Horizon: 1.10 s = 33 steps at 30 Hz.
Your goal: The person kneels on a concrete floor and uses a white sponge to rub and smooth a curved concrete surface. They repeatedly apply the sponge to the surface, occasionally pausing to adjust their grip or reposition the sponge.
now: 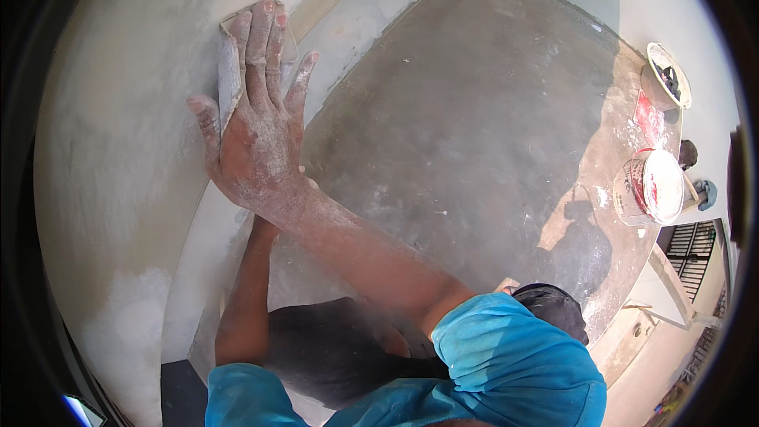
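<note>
Grey floor (474, 111) is running away from a pale wall (111, 190), with sunlight catching the floor's right edge. Right hand (257, 115) is lying flat near the wall's lower edge, fingers straight with small gaps, thumb sticking out wide. It's pinning a pale folded sheet (230, 71) to the wall under palm and fingers, not gripping it. Flat palm is probably spreading the pressure; the fold is likely giving the sheet some stiffness, with one side standing up between thumb and index finger. White dust is coating the hand and wrist. Red-stained bucket (630, 190) and a second bucket (655, 83) are sitting along the floor's right edge, a red sheet (650, 119) lying between them, probably parked there to keep the floor by the wall free

Hidden stuff: left forearm (243, 300) is rising behind the right wrist, which is blocking the left hand, so I'm not able to tell how open it is or what it's holding. Sheet's underside is facing the wall, so grit isn't showing. Dark contents in the second bucket are staying unreadable. Dark rounded thing (553, 308) is poking out past the blue right sleeve (514, 356), mostly covered, and I'm not managing to identify it
</note>
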### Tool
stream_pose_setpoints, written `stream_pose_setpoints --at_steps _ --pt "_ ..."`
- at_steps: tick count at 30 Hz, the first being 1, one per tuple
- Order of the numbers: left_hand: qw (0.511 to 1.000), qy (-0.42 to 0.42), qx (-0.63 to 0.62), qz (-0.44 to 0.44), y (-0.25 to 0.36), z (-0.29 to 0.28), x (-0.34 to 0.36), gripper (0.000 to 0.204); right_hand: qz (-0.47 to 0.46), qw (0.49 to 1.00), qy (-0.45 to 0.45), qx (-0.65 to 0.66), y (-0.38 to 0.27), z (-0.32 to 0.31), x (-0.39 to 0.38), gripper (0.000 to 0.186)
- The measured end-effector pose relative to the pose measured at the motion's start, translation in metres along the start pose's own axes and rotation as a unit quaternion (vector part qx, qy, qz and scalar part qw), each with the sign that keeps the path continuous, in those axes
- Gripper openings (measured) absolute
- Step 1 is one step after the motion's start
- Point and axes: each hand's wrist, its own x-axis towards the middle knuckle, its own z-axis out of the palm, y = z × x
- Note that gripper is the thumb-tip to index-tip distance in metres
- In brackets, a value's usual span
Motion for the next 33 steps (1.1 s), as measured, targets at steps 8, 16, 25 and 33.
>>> stream_pose_setpoints --at_steps 8,16,25,33 --pt "0.991 0.020 0.130 -0.012 0.022 0.005 -0.026 0.047 0.030 0.999 0.041 0.002 -0.006 0.009 0.007 0.075" --pt "0.988 -0.078 0.097 0.094 0.025 0.011 -0.022 0.056 0.079 0.991 0.110 -0.020 0.027 -0.013 0.069 0.081" --pt "0.987 -0.082 0.137 0.024 0.060 0.004 -0.049 0.047 0.147 0.983 0.099 0.045 0.063 -0.034 0.104 0.072" --pt "0.945 -0.091 0.314 0.027 0.048 -0.005 -0.041 0.048 0.062 0.997 0.040 0.031 0.035 -0.019 0.054 0.076"
